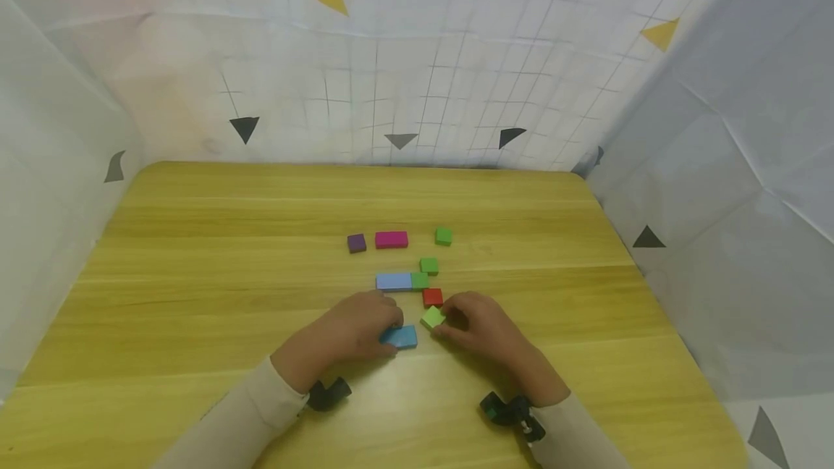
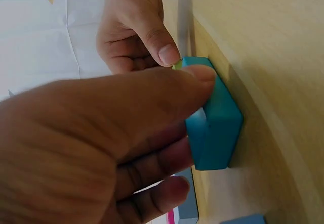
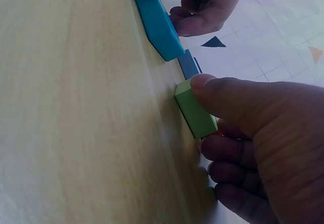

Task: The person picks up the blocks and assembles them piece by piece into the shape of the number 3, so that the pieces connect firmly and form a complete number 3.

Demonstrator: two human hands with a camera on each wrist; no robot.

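Note:
My left hand (image 1: 360,324) pinches a blue rectangular block (image 1: 405,337) between thumb and fingers, close over the table. In the left wrist view the thumb lies along one side of this block (image 2: 217,118). Opposite, my right hand (image 1: 485,324) grips a light green block (image 1: 433,318), which sits turned at an angle just in front of a red block (image 1: 433,297). The right wrist view shows the thumb on the top edge of the light green block (image 3: 195,110), fingers curled at its far side. A gap separates the blue and light green blocks.
Behind the hands, a periwinkle block (image 1: 394,281) lies end to end with a green block (image 1: 420,280). Another green block (image 1: 428,266) stands just beyond. Farther back are a purple block (image 1: 356,243), a magenta block (image 1: 392,239) and a green block (image 1: 444,237). White sheeting (image 1: 404,56) surrounds the wooden table (image 1: 228,237).

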